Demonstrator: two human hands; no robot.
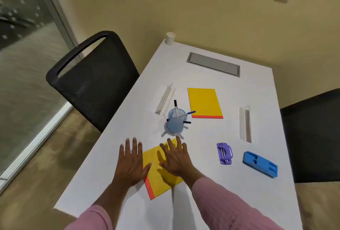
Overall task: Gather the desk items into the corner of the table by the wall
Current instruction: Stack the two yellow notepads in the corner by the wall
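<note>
Hands lying open and flat, gripping nothing: right hand (176, 159) pressing red-edged yellow notebook (160, 180) on near desk (257, 86), left hand (131, 163) beside it. Standing just beyond fingertips (178, 138), round blue mesh pen cup (175, 123).

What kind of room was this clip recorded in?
Probably a small office meeting room: a white table with a built-in cable hatch, a black mesh chair beside it, and a glass partition.

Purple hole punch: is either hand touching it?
No, the hole punch lies alone, to the right of the right hand and left hand.
</note>
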